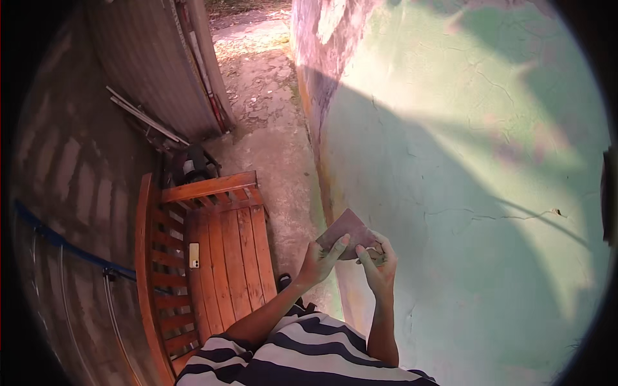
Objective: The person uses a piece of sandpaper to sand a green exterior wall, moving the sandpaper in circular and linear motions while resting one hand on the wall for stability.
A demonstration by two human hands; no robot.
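Both of my hands hold one small, flat, brownish-grey sheet that looks like sandpaper (pixel 347 226), turned with a corner pointing up. My left hand (pixel 320 260) grips its left side, the thumb lying across the face. On the lower right edge, my right hand (pixel 380 264) pinches it with the thumb in front and fingers behind. The parts of the fingers behind the sheet are hidden. Just beyond the hands stands a pale green wall (pixel 463 206) with cracks and patches of worn paint; whether the sheet touches it I cannot tell.
To my left is a wooden slatted bench (pixel 228 264) with a phone (pixel 194 255) lying on its seat. Behind the bench are a dark object (pixel 193 166) and a corrugated metal sheet (pixel 138 64). A concrete path (pixel 273 138) runs between bench and wall.
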